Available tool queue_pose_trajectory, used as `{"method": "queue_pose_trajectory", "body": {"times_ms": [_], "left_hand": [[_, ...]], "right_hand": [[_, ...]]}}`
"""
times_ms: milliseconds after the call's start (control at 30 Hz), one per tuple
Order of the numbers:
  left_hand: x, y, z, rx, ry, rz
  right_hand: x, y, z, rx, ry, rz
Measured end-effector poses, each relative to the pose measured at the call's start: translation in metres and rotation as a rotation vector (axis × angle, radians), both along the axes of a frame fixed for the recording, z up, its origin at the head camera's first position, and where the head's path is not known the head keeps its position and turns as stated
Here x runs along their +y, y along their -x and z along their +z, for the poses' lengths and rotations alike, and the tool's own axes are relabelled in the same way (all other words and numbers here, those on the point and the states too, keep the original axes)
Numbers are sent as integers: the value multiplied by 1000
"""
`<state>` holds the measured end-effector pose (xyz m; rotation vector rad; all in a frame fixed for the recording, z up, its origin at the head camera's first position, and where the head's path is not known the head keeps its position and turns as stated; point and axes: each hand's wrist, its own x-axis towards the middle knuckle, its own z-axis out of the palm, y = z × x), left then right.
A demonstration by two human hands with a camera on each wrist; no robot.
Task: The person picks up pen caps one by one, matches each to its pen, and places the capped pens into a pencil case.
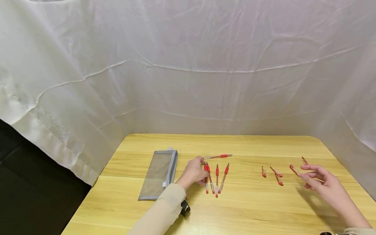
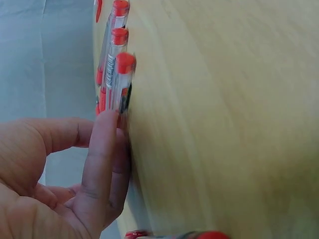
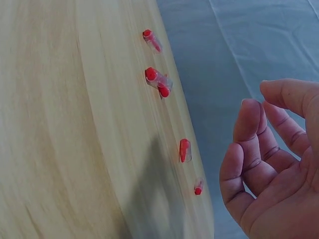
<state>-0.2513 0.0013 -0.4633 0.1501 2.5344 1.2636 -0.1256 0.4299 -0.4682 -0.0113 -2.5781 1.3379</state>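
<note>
Several uncapped red gel pens lie in the middle of the table, most pointing away with their red grips at the far end. My left hand (image 1: 192,173) pinches the leftmost upright-lying pen (image 2: 124,79), its fingers curled at the pen's front part. Beside it lie a second pen (image 1: 210,179), a third (image 1: 217,182) and a fourth (image 1: 224,178). Another pen (image 1: 220,156) lies crosswise beyond them. At the right, my right hand (image 1: 323,181) hovers with loosely bent fingers and holds nothing. Clear caps with red ends, such as this cap (image 3: 185,150), lie near it.
A grey mesh zip pouch (image 1: 157,174) lies flat left of my left hand. One red-ended item (image 2: 209,235) shows at the bottom of the left wrist view, mostly cut off. White cloth (image 1: 205,98) hangs behind the wooden table (image 1: 249,215).
</note>
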Motion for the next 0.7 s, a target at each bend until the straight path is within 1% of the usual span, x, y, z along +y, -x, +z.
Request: {"method": "queue_pose_trajectory", "body": {"times_ms": [67, 167, 300, 400, 567, 700], "left_hand": [[1, -1, 1, 17, 37, 3], [4, -3, 2, 69, 106, 1], [5, -4, 1, 130, 180, -19], [5, -5, 1, 160, 228, -38], [6, -7, 2, 217, 299, -64], [6, -9, 3, 245, 334, -64]], "right_hand": [[0, 0, -1, 4, -1, 0], [1, 1, -2, 11, 5, 4], [1, 2, -2, 7, 8, 6], [2, 2, -1, 7, 10, 8], [2, 2, -1, 5, 14, 7], [1, 3, -1, -8, 6, 4]]}}
